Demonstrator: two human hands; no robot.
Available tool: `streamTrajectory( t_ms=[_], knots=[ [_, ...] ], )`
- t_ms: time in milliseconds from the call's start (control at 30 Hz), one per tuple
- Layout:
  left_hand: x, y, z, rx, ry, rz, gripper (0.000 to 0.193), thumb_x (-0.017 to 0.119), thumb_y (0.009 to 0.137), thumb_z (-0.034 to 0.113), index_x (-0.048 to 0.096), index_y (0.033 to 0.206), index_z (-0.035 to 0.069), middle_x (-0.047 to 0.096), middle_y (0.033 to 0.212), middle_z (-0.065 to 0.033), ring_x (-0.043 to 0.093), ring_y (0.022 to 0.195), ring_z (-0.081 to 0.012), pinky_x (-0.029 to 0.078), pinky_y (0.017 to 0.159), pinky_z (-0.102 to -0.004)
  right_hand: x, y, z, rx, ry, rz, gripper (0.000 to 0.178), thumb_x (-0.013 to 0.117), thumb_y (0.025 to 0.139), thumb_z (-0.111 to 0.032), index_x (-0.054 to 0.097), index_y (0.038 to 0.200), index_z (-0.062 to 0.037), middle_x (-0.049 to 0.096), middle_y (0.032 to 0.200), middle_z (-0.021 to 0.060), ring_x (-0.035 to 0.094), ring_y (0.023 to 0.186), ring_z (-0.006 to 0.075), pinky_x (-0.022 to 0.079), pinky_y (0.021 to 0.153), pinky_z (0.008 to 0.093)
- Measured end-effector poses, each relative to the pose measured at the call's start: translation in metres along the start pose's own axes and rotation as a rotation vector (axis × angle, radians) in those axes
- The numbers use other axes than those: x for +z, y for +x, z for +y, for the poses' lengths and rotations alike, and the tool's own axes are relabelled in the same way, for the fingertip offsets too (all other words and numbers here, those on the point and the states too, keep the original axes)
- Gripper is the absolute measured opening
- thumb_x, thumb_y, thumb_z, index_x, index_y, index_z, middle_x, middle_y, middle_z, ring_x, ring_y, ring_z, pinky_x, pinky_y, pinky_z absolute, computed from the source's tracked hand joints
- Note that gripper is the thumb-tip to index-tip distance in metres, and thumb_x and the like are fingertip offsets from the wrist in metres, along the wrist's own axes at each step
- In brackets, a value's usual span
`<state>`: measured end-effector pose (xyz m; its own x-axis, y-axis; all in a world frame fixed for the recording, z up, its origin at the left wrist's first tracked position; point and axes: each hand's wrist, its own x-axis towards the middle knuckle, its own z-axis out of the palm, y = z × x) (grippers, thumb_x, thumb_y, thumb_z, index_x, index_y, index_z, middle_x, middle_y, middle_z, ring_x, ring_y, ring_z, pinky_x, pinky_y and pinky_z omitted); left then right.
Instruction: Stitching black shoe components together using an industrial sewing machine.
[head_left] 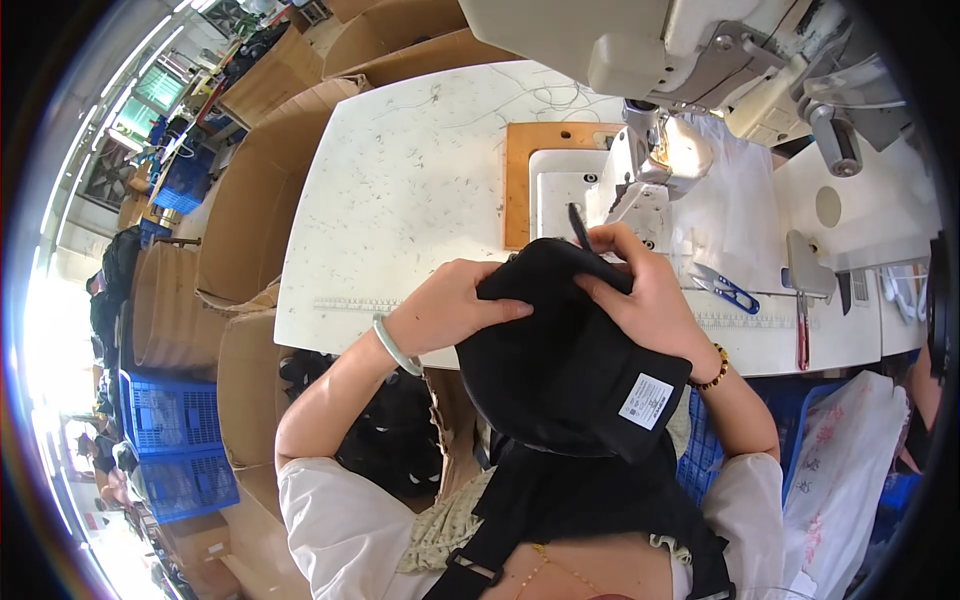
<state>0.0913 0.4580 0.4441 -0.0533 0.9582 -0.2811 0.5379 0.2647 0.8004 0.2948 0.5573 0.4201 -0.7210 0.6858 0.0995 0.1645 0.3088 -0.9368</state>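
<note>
A black fabric cap (550,370) hangs between my two hands over the near edge of the white sewing table (400,190). My left hand (455,305) grips its upper left edge, the thumb lying on the cloth and the fingers hidden behind it. On the upper right edge my right hand (645,300) is closed, thumb in front. A narrow black strap (579,228) sticks up beside the right fingertips, toward the sewing machine head (640,170). Near the cap's lower right corner sits a white label (647,400). The needle area is lit and stands beyond my hands.
Blue-handled thread snips (727,288) and a red-handled tool (803,330) lie right of my right hand. Loose threads are scattered over the tabletop. Cardboard boxes (250,220) line the left side; one below holds black pieces (395,440). Blue crates (175,415) stand farther left.
</note>
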Motion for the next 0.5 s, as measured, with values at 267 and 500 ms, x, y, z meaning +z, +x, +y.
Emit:
streamTrajectory(
  t_ms=[267,500],
  knots=[
    [-0.060,0.009,0.059,0.190,0.776,0.619,0.022,0.061,0.076,0.016,0.065,0.090,0.000,0.062,0.076,-0.0217,0.060,0.071,-0.0368,0.047,0.068,-0.0408,-0.043,-0.022,-0.004,-0.233,0.190,0.170,0.029,0.063,0.084,-0.011,0.054,0.110,-0.0013,0.062,0.100,0.0098,0.062,0.091,0.0175,0.049,0.080,0.0283],
    [-0.036,0.131,0.069,0.824,1.027,1.131,0.015,0.056,0.077,0.017,0.063,0.084,0.006,0.064,0.078,-0.0122,0.061,0.079,-0.0311,0.048,0.069,-0.0405,-0.110,0.023,0.018,-0.245,-0.136,0.706,0.031,0.064,0.083,-0.012,0.056,0.111,-0.0010,0.064,0.098,0.0088,0.061,0.085,0.0145,0.049,0.079,0.0272]
  ],
)
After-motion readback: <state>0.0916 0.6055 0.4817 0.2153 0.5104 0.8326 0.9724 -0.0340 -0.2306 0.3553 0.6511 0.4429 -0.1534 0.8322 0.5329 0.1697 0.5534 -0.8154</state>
